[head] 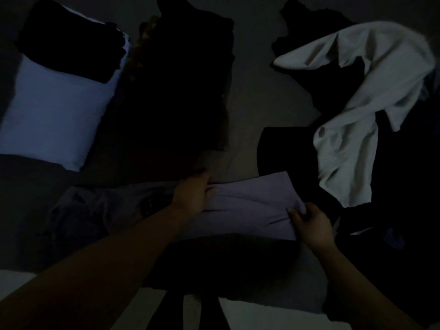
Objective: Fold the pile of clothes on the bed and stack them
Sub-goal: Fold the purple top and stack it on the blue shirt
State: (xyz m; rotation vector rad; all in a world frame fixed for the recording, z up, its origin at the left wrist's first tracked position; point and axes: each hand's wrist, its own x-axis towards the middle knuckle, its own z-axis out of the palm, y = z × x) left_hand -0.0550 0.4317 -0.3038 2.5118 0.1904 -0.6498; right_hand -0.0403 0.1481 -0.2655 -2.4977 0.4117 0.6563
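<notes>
The scene is very dim. A purple garment (247,206) lies stretched across the bed in front of me. My left hand (192,191) holds it near its middle, fingers curled over the cloth. My right hand (309,222) pinches its right edge. To the right lies a loose pile of dark clothes (392,186) with a crumpled white shirt (371,91) draped over it. At the far left, a folded dark garment (71,46) sits on a folded pale blue one (54,115).
A large dark garment (181,86) lies spread on the grey bed (254,79) between the folded clothes and the pile. The bed's near edge runs along the bottom, with pale floor (262,315) below it.
</notes>
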